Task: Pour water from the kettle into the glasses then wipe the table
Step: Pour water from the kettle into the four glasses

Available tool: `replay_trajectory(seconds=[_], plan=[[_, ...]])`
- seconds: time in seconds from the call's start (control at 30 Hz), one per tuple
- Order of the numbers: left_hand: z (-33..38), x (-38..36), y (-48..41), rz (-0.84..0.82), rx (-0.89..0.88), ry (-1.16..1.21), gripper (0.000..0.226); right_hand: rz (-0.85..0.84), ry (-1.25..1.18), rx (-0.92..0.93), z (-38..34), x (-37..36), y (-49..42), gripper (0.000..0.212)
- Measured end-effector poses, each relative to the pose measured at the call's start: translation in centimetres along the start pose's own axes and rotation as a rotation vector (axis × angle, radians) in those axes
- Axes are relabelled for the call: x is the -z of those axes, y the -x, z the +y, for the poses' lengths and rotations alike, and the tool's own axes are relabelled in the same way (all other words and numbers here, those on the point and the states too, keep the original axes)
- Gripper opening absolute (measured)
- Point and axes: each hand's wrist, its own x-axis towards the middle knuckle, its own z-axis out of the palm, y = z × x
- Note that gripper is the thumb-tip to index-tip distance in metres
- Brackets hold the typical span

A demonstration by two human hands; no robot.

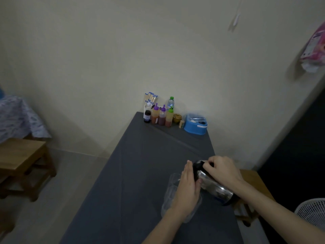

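Note:
A steel kettle [213, 186] with a black lid is tilted to the left over the grey table [140, 164]. My right hand [222, 170] grips it at the top, by the lid and handle. My left hand [187, 189] lies flat against the kettle's side, fingers straight, thumb under the body. Below and left of that hand stand clear glasses [171, 188], partly hidden by my wrist; their number and any water in them are hard to make out. No cloth is in sight.
At the table's far end by the wall stand several sauce bottles [161, 116], a chopstick holder [150, 103], a water bottle [170, 103] and a blue box [196, 124]. A wooden stool [21, 159] is on the left, a white fan [312, 212] at the right.

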Motion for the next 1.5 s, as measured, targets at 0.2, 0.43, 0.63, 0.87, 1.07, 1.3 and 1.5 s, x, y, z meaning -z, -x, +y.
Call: replay_trajectory(seconds=[0.2, 0.43, 0.63, 0.87, 1.07, 1.3, 1.5], plan=[[0.1, -0.1, -0.2, 0.021, 0.004, 0.024, 0.063, 0.002, 0.048, 0.045, -0.3, 0.4, -0.2, 0.033], [0.3, -0.5, -0.2, 0.037, 0.056, 0.045, 0.068, 0.032, 0.137, 0.117, -0.3, 0.2, -0.7, 0.031], [0.2, -0.5, -0.2, 0.073, 0.047, 0.058, 0.066, 0.040, 0.151, 0.160, -0.8, 0.4, -0.7, 0.035], [0.5, -0.3, 0.2, 0.116, 0.058, 0.119, 0.066, 0.069, 0.213, 0.246, -1.7, 0.8, -0.5, 0.040], [0.5, -0.2, 0.4, 0.111, 0.069, 0.145, 0.067, 0.081, 0.216, 0.261, -1.6, 0.6, -0.3, 0.041], [0.1, -0.4, 0.4, 0.105, 0.085, 0.133, 0.070, 0.086, 0.209, 0.259, -1.7, 0.6, 0.0, 0.042], [0.7, 0.1, 0.2, 0.060, 0.042, 0.086, 0.067, 0.079, 0.185, 0.205, -1.2, 0.6, 0.0, 0.042]])
